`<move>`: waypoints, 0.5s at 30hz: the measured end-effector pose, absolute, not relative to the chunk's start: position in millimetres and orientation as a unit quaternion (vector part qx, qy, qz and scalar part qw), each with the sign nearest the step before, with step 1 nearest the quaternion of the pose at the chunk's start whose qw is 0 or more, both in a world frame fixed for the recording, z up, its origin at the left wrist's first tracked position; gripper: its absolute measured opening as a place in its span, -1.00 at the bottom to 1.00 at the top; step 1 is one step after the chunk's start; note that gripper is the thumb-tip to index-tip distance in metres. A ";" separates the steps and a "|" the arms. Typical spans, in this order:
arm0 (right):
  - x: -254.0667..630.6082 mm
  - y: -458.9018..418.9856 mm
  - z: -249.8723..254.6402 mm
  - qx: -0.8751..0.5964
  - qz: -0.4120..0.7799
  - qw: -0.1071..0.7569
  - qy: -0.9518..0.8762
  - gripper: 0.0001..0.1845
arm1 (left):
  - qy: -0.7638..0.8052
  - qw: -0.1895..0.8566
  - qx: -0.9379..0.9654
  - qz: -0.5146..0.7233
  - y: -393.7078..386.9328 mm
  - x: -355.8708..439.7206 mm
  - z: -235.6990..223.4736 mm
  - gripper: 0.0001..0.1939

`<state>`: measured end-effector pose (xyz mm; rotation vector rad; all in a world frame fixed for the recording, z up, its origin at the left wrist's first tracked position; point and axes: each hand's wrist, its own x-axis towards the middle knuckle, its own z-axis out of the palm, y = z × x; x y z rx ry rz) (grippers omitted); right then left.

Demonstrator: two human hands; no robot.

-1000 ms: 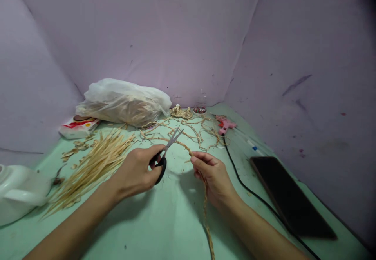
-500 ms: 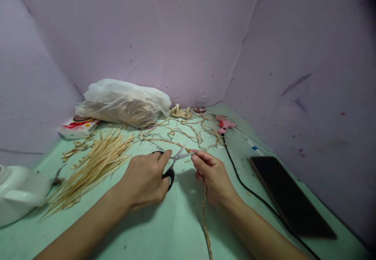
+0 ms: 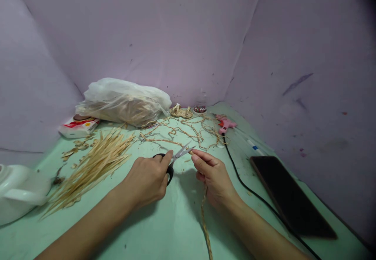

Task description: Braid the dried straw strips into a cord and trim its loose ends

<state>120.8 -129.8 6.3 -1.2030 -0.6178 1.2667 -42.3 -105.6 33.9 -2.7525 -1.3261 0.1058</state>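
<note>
Centrally, the twisted cord point(image 3: 205, 217) is pinched in the right hand point(image 3: 210, 170), running toward six o'clock. At its nine o'clock, the left hand point(image 3: 149, 179) grips scissors point(image 3: 177, 155), blades parted at the cord. Raffia strips point(image 3: 96, 162) lie toward ten o'clock.

Scissors point(image 3: 177, 156), pink glue gun point(image 3: 226, 124), plastic bag point(image 3: 125, 99), white jug point(image 3: 23, 193), printed box point(image 3: 79, 128), dark tablet point(image 3: 289, 195), clear jar point(image 3: 200, 105): one each; woven piece point(image 3: 181, 112), probably one
</note>
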 end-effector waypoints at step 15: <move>121.4 -129.7 4.7 -0.521 0.538 0.604 -0.274 -0.64 | -0.420 -0.016 -0.907 0.033 -103.8 -43.8 37.6 -0.45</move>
